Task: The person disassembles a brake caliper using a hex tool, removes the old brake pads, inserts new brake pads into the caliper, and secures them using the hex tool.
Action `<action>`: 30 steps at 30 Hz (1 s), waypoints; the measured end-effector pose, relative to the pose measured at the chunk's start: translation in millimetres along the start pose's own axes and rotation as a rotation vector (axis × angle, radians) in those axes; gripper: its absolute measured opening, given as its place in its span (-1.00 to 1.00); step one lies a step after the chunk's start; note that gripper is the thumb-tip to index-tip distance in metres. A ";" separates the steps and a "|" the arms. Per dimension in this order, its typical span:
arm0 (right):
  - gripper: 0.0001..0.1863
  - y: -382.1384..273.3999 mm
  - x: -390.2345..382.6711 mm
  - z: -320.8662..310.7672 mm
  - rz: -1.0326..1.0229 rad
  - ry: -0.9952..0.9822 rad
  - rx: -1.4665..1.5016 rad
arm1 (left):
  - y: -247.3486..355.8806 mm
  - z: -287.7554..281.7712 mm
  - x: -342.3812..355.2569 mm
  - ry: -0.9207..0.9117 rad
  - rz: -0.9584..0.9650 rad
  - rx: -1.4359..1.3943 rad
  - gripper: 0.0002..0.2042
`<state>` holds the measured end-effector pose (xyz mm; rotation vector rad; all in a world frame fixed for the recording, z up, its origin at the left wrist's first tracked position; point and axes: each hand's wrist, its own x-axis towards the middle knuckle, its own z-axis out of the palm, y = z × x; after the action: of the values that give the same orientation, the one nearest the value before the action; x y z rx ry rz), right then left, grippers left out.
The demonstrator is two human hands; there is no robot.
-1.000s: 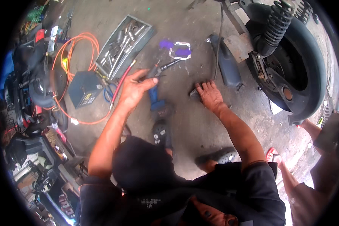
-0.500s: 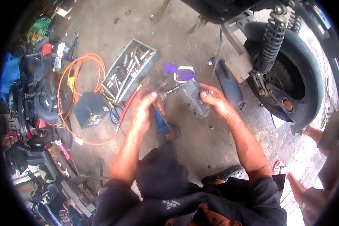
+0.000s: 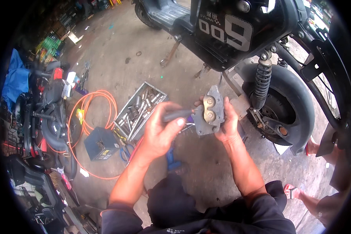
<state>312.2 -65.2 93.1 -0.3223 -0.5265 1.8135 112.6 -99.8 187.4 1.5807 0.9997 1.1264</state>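
My right hand (image 3: 230, 124) grips a grey metal block like a brake caliper (image 3: 202, 126), raised off the floor with a two-lobed brass-coloured plate (image 3: 208, 109) facing up. My left hand (image 3: 162, 136) is closed on a dark-handled tool (image 3: 175, 115), whose far end is at the caliper's left side; whether it touches is unclear. Behind my hands lies a metal tray (image 3: 126, 132) of sockets and wrenches.
A black scooter (image 3: 222, 52) with exposed rear wheel (image 3: 298, 117) stands ahead and right. At left are an orange hose (image 3: 72, 148), grey box (image 3: 97, 142) and parked scooters (image 3: 46, 117). Another person's sandalled foot (image 3: 292, 191) is at lower right.
My right hand has picked the grey block up from the floor and turned it brass side up. My left hand has moved toward it with the tool. The view has tilted toward the scooter.
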 end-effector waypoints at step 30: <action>-0.50 3.5 -23.3 26.4 0.131 0.162 -0.251 | 12.1 6.7 2.7 -0.055 0.098 0.288 -0.73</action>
<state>303.8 -93.2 113.0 -0.6836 -0.6309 1.8297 120.9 -101.7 198.7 1.8977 1.0944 1.0326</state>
